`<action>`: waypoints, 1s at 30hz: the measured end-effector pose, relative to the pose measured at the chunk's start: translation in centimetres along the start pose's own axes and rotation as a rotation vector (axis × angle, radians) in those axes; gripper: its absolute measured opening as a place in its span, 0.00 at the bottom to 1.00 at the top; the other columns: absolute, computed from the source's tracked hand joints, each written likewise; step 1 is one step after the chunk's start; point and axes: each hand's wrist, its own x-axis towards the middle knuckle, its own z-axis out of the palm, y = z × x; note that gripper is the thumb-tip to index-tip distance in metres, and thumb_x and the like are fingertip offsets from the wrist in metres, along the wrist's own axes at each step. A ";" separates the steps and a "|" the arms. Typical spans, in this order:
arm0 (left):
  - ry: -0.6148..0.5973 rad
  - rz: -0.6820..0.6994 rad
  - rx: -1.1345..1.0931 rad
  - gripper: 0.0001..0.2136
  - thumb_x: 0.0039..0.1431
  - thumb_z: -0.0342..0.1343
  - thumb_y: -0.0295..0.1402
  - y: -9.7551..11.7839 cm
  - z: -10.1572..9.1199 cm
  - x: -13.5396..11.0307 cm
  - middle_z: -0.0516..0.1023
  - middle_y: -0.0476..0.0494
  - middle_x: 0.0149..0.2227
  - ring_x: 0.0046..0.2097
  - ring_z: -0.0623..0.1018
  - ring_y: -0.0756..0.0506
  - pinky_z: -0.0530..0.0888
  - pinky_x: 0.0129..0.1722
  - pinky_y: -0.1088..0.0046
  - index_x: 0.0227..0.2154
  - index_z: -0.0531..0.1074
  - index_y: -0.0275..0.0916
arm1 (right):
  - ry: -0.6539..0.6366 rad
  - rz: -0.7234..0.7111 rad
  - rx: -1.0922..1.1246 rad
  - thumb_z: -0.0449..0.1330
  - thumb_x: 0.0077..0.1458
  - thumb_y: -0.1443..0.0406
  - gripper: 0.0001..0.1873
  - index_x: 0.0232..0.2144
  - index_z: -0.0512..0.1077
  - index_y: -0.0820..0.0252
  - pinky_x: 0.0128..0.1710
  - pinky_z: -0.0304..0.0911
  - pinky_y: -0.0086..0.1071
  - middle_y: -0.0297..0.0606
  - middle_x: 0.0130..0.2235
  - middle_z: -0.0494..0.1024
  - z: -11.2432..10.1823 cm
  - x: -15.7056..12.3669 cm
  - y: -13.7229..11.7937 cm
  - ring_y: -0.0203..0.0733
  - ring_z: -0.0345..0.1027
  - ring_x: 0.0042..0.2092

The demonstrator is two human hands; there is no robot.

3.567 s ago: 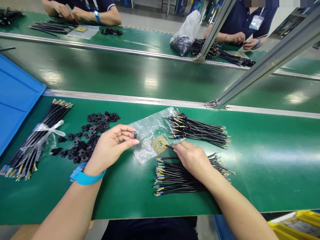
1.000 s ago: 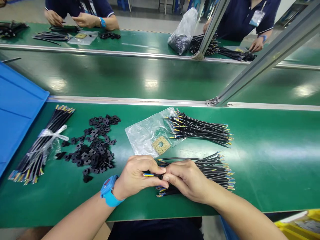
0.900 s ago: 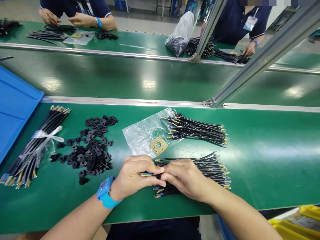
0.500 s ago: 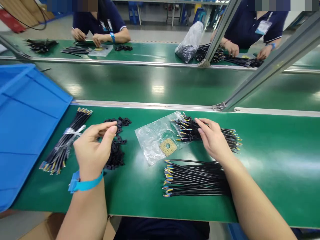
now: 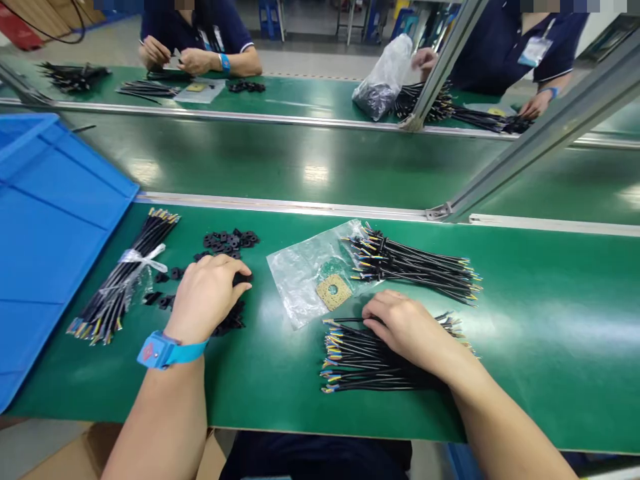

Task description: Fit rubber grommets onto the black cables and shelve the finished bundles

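My left hand (image 5: pixel 210 290), with a blue wrist strap (image 5: pixel 170 351), is over a scattered pile of small black plastic parts (image 5: pixel 230 240). Thumb and fingertips close around one of these parts. My right hand (image 5: pixel 405 327) rests at the top edge of a row of black cables (image 5: pixel 370 363) with stripped, coloured wire ends. Its fingers are curled onto the uppermost cable, and the palm hides part of the row. Behind it lies a second bunch of cables (image 5: pixel 425 263) carrying black pieces near their left ends. A yellowish square sponge (image 5: pixel 333 292) sits on a clear plastic bag (image 5: pixel 295 293).
A tied cable bundle (image 5: pixel 133 267) lies left of the black parts, beside a tilted blue bin (image 5: pixel 55 247). A metal rail (image 5: pixel 280 205) and slanted post (image 5: pixel 530 140) border the bench's back. Two people work beyond, near a clear bag of black parts (image 5: pixel 383 83).
My left hand has moved down and right onto the black parts. My right hand has left the rear cable bunch and come down to the front row.
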 end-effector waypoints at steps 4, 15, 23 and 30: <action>0.049 -0.080 -0.112 0.07 0.62 0.56 0.34 1.4 0.0 0.4 0.84 0.39 0.38 0.41 0.82 0.33 0.72 0.38 0.62 0.39 0.78 0.42 | 0.124 0.050 0.157 0.56 0.66 0.73 0.07 0.42 0.71 0.59 0.39 0.71 0.34 0.37 0.38 0.78 0.2 0.3 -0.5 0.41 0.75 0.38; -0.130 0.101 -0.125 0.18 0.64 0.48 0.32 1.2 0.9 -2.0 0.86 0.35 0.46 0.39 0.85 0.31 0.78 0.36 0.57 0.41 0.85 0.41 | 0.217 0.070 -0.229 0.56 0.67 0.71 0.08 0.38 0.74 0.56 0.35 0.67 0.30 0.37 0.37 0.79 1.6 0.6 -0.6 0.40 0.72 0.39; 0.050 0.038 -0.594 0.15 0.61 0.58 0.46 3.7 -0.8 -0.9 0.86 0.40 0.42 0.39 0.84 0.38 0.80 0.41 0.63 0.41 0.84 0.43 | 0.203 0.004 -0.285 0.56 0.68 0.70 0.10 0.35 0.76 0.59 0.32 0.64 0.32 0.35 0.29 0.75 1.5 0.4 -0.4 0.39 0.70 0.32; -0.112 -0.236 -1.474 0.21 0.45 0.75 0.46 7.6 0.0 -0.3 0.87 0.38 0.35 0.37 0.86 0.41 0.83 0.37 0.70 0.38 0.83 0.37 | 0.429 -0.023 0.096 0.53 0.70 0.72 0.18 0.57 0.74 0.60 0.36 0.71 0.27 0.37 0.36 0.78 -0.2 0.1 -1.8 0.34 0.74 0.35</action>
